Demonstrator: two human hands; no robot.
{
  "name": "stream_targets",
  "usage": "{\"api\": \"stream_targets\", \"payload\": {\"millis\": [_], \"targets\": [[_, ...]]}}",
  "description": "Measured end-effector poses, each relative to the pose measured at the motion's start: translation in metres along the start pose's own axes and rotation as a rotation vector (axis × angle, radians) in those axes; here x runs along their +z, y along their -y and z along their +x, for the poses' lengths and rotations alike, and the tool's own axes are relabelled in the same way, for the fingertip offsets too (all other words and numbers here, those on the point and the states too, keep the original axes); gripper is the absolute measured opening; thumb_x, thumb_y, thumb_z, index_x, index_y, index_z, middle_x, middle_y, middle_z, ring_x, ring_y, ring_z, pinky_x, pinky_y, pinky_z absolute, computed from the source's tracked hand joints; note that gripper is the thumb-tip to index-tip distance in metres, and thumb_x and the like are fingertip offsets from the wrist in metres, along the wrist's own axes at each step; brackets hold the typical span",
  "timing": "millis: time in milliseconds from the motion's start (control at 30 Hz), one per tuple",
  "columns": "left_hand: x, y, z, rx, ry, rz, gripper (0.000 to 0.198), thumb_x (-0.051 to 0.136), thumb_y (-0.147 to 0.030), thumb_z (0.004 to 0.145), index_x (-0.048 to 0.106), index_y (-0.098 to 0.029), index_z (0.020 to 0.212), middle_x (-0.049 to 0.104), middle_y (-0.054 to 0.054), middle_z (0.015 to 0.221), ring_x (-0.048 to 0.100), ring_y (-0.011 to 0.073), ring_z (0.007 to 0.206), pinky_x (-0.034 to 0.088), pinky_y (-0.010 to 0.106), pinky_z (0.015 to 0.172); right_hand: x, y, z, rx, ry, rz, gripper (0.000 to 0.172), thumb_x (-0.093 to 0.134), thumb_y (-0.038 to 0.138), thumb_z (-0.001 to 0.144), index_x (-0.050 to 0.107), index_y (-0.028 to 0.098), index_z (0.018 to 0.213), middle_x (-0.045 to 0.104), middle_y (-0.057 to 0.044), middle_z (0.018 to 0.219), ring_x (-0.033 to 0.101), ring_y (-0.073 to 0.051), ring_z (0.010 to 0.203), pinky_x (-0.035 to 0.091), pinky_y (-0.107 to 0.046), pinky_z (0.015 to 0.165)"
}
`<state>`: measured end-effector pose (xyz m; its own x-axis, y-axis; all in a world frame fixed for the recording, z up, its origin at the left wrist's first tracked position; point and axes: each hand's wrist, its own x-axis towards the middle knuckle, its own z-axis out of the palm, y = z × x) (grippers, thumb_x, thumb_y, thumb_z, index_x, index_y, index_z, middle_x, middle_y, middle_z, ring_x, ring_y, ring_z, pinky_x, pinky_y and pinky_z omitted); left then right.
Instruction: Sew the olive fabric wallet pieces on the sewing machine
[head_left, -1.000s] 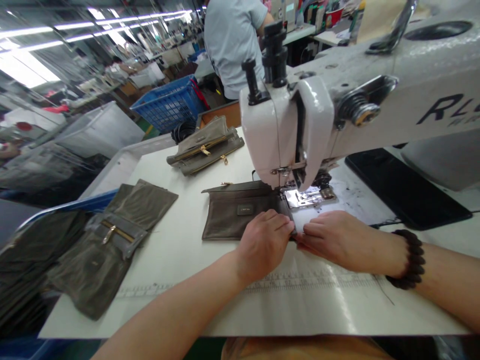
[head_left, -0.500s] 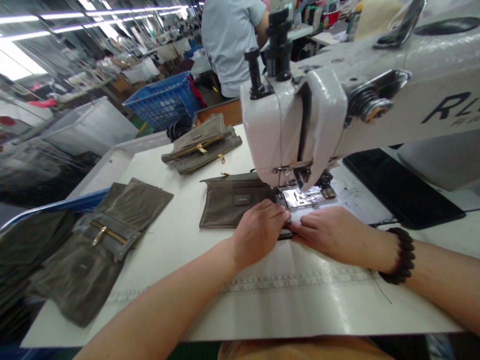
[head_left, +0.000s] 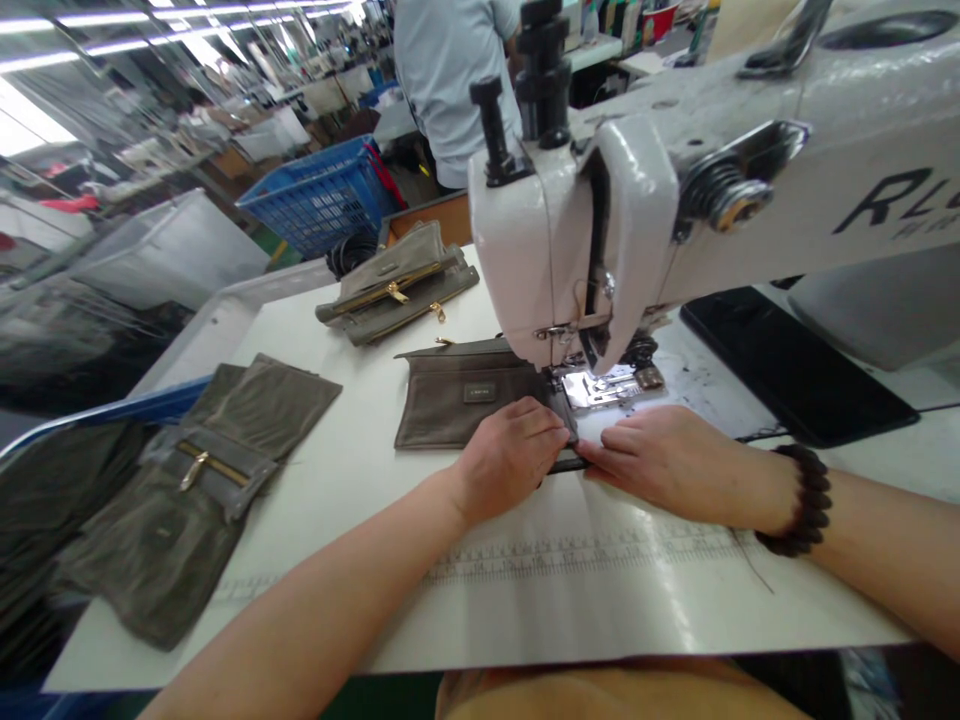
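Note:
A grey-brown fabric pouch (head_left: 439,412) with a small label patch (head_left: 478,393) lies flat on the table, its right end under the head of a white sewing machine (head_left: 517,265). My left hand (head_left: 514,455) presses on the pouch's right part, fingers together at the edge. Just to the right, my right hand (head_left: 660,460) has its thumb and fingertips closed on the same edge, close to the left fingertips. In front of both hands is the shiny metal needle plate (head_left: 600,388). The hands hide the pouch's near right corner.
Zippered pouches (head_left: 397,285) lie behind the work. More fabric pieces (head_left: 191,520) rest at the left, partly over a blue bin (head_left: 157,402). A black phone-like slab (head_left: 795,365) lies right of the needle plate. A person in a light blue shirt (head_left: 457,90) is beyond the machine.
The whole view has shifted slightly. My left fingertips have drawn a little left from the right ones. A metal part and a thread loop now show in the machine head's slot.

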<state>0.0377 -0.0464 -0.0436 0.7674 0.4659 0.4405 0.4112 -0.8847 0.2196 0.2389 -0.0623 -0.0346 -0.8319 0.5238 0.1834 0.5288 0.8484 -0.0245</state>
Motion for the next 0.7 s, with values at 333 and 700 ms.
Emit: {"api": "stream_targets", "payload": {"millis": [333,700], "targets": [[-0.0021,0.0022,0.0015,-0.242,-0.159,-0.293,0.010,0.054,-0.010,0.079,0.064,-0.012,0.078,0.065,0.006,0.079,0.060,0.0132,0.075,0.051,0.025,0.070,0.0007,0.0030,0.0005,-0.005,-0.151,-0.002,0.026,0.037,0.025,0.092,0.060,0.015,0.084,0.049,0.000,0.058,0.041,-0.013,0.050,0.018,-0.031,0.048],[-0.0028,0.0001,0.0049,-0.241,-0.146,-0.327,0.012,0.054,-0.009,0.078,0.065,-0.012,0.075,0.067,0.006,0.078,0.060,0.0140,0.073,0.051,0.026,0.071,0.0012,0.0041,0.0031,0.042,-0.023,-0.012,0.019,0.044,0.029,0.089,0.058,0.017,0.085,0.053,0.000,0.060,0.045,-0.014,0.050,0.017,-0.031,0.047]]}}
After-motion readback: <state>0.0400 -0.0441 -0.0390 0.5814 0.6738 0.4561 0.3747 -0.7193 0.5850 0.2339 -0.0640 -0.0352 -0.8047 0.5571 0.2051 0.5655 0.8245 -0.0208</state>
